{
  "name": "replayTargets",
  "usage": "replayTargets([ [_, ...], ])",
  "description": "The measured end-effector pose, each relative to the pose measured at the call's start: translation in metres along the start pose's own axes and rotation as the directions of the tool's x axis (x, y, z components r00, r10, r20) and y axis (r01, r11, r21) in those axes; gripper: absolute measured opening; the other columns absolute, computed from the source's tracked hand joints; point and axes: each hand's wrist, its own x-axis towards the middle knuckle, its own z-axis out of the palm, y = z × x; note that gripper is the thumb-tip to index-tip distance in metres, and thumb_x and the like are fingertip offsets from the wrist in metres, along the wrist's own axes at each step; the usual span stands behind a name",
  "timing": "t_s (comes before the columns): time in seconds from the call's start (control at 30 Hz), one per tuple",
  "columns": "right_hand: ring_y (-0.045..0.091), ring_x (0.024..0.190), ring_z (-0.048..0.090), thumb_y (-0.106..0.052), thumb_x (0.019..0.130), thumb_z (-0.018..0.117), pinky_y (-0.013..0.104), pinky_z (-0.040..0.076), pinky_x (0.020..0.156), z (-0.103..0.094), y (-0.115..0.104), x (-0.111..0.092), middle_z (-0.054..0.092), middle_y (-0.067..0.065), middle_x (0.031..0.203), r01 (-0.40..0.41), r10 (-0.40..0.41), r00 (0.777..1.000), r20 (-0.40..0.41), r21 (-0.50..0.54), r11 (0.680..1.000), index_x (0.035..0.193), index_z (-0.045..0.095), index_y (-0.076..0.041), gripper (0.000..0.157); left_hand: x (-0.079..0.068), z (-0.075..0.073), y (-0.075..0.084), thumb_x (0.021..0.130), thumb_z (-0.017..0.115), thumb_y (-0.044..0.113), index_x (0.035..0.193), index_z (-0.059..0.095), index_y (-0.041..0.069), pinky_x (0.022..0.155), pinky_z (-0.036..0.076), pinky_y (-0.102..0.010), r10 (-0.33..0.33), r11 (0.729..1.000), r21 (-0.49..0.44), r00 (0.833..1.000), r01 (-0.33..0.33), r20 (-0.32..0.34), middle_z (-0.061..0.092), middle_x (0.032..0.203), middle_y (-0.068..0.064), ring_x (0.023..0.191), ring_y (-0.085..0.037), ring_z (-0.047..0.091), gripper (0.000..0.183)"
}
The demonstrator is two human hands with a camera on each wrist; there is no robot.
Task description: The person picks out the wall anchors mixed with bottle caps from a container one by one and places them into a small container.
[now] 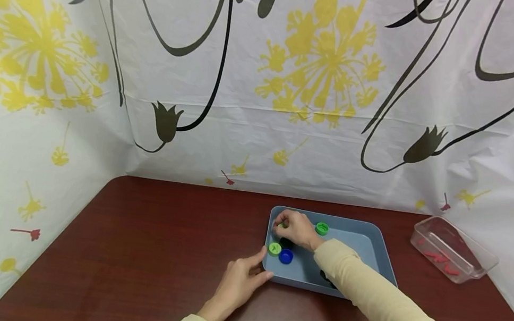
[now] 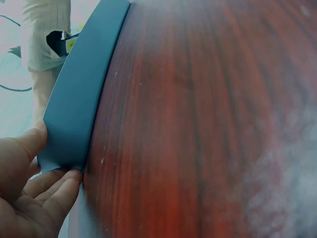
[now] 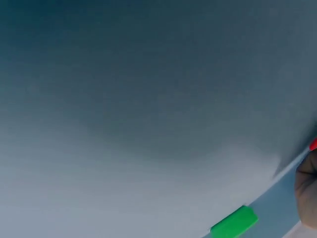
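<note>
My left hand holds the near left corner of a blue-grey tray, thumb on the near wall and fingers along the left side. In the left wrist view, the fingers bend around that corner. Over the tray's left part my right hand reaches down with fingertips together. A small red piece shows at its fingertips in the right wrist view, mostly cut off. Beneath those fingers a light green bit is partly hidden. Nearby lie a light green cap, a blue cap and a green cap.
To the right of the tray stands a clear plastic box with several small red pieces inside. Dark shapes beside the right hand and under its forearm are partly covered. A patterned sheet hangs behind the brown table.
</note>
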Motion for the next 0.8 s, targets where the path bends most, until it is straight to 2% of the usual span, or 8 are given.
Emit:
replayTargets([
  [0.17,0.012,0.058,0.041,-0.017,0.086,0.068,0.025,0.036,0.055,-0.015,-0.004,0.0,0.052,0.001,0.069,0.016,-0.01,0.998,-0.067,0.078,0.997,0.093,0.064,-0.008,0.012,0.001,0.002,0.0,0.088,0.066,0.027,0.138,0.046,0.006,0.08,0.055,-0.031,0.001,1.0,-0.001,1.0,-0.001,-0.008,0.05,0.136,-0.012,0.104,-0.024,0.064,0.058],
  [0.3,0.011,0.055,0.037,-0.017,0.086,0.067,0.025,0.034,0.054,-0.03,-0.004,0.001,0.045,-0.001,0.065,0.063,-0.044,0.981,-0.19,0.095,0.993,0.094,0.063,-0.007,0.013,0.0,0.002,-0.001,0.087,0.067,0.028,0.138,0.047,0.006,0.08,0.055,-0.031,0.009,1.0,0.0,1.0,-0.009,-0.025,0.051,0.135,-0.013,0.103,-0.024,0.065,0.058],
  [0.43,0.011,0.05,0.033,-0.016,0.087,0.065,0.026,0.035,0.053,-0.046,-0.002,-0.003,0.038,-0.002,0.061,0.078,-0.033,0.946,-0.323,0.126,0.989,0.096,0.062,-0.006,0.014,-0.001,0.003,0.0,0.087,0.068,0.027,0.137,0.047,0.005,0.08,0.055,-0.032,0.004,1.0,-0.004,1.0,-0.004,-0.027,0.051,0.135,-0.014,0.103,-0.026,0.065,0.059],
  [0.67,0.01,0.048,0.03,-0.017,0.089,0.065,0.026,0.034,0.054,-0.076,0.001,-0.014,0.032,0.002,0.06,0.048,0.047,0.891,-0.451,0.196,0.979,0.1,0.061,-0.005,0.017,-0.001,0.004,-0.001,0.087,0.067,0.028,0.137,0.047,0.005,0.082,0.054,-0.034,0.009,1.0,0.01,1.0,-0.009,-0.027,0.051,0.135,-0.013,0.104,-0.027,0.064,0.059],
  [0.8,0.005,0.046,0.03,-0.015,0.087,0.066,0.023,0.031,0.05,-0.091,0.008,-0.021,0.033,0.001,0.06,0.06,0.049,0.838,-0.543,0.181,0.982,0.098,0.062,-0.002,0.017,-0.001,0.005,-0.001,0.087,0.067,0.028,0.137,0.047,0.005,0.082,0.054,-0.035,0.019,1.0,0.021,0.999,-0.018,-0.028,0.051,0.135,-0.013,0.104,-0.027,0.064,0.059],
])
